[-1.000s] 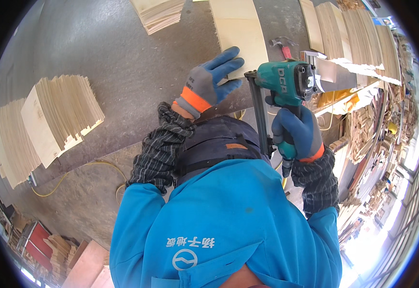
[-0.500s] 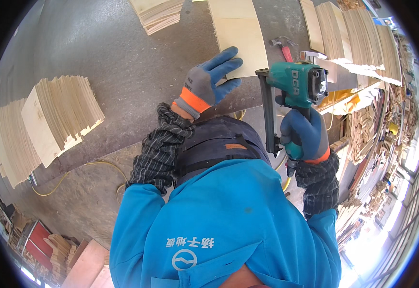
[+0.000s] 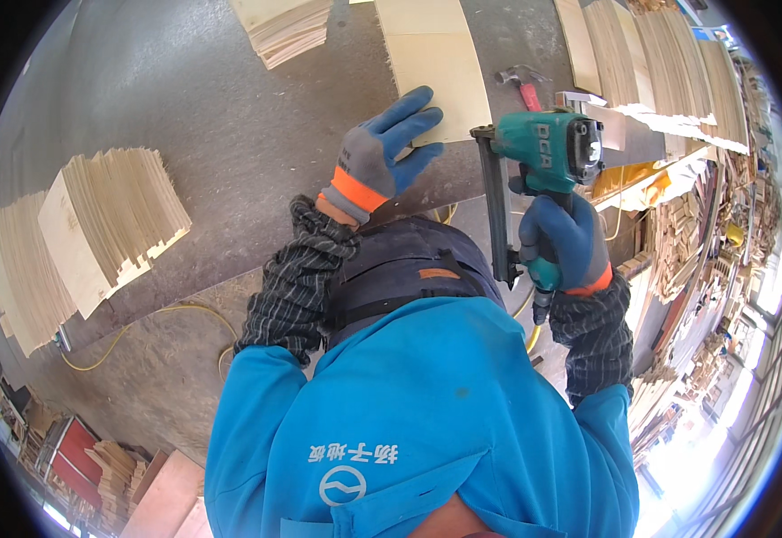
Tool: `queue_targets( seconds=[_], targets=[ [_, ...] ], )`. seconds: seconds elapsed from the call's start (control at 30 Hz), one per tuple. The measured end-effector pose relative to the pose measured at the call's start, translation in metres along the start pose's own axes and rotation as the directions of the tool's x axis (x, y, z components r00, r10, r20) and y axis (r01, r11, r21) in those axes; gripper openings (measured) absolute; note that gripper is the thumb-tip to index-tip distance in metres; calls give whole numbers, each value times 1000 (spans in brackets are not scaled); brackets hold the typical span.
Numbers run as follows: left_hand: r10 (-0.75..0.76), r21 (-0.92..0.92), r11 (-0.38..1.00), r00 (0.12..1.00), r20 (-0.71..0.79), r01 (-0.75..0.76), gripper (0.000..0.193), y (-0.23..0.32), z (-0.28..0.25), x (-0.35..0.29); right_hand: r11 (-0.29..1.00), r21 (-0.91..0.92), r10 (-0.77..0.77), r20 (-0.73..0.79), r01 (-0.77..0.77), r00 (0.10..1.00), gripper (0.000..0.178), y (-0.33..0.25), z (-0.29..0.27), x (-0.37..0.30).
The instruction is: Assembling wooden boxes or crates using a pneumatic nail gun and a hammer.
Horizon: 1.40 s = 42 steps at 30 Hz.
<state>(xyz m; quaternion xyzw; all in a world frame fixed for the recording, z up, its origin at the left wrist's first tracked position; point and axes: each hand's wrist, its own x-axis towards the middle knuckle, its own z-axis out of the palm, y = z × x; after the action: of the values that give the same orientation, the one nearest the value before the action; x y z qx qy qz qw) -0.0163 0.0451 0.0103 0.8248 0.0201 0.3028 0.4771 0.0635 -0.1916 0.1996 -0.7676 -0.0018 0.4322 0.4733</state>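
Note:
My left hand [image 3: 379, 152], in a grey and blue glove with an orange cuff band, rests with its fingers stretched apart. Its fingertips lie over the left edge of a long, pale thin wood sheet [image 3: 440, 63], near the sheet's near end. My right hand [image 3: 570, 240], gloved in blue, is wrapped round the grip of a green and black pneumatic staple gun [image 3: 534, 148]. The gun's nose is close to the sheet's near right corner; whether they touch I cannot tell. A hammer [image 3: 525, 87] with a red handle lies just beyond the gun.
Stacks of thin wood sheets stand at the left [image 3: 126, 211], at the far middle [image 3: 288, 27] and at the right [image 3: 642, 54] of the grey worktable [image 3: 220, 108]. A yellow air hose [image 3: 108, 354] loops below the near edge. Piled wood pieces [image 3: 678, 215] fill the right background.
The wood sheet has shifted slightly left, and my left hand has moved with it. My right hand and the staple gun have also moved a little left.

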Motion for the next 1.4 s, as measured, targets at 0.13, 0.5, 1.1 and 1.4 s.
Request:
queue_targets(
  seconds=[0.13,0.5,1.1,1.4],
  targets=[
    [-11,-4,1000,1000,0,11,42,4,-2,0,997,42,-62,-57,64,996,46,7,-18,-7],
    [-572,-457,767,802,-170,451,54,19,23,17,715,-628,-569,-268,306,777,44,148,-84,119],
    [-588,-964,108,797,136,244,70,55,17,19,726,-96,-674,99,681,732,85,118,-93,155],
    [-467,-190,861,881,73,472,65,-11,58,-32,269,-403,-779,443,875,444,30,51,-98,127]
  ],
)
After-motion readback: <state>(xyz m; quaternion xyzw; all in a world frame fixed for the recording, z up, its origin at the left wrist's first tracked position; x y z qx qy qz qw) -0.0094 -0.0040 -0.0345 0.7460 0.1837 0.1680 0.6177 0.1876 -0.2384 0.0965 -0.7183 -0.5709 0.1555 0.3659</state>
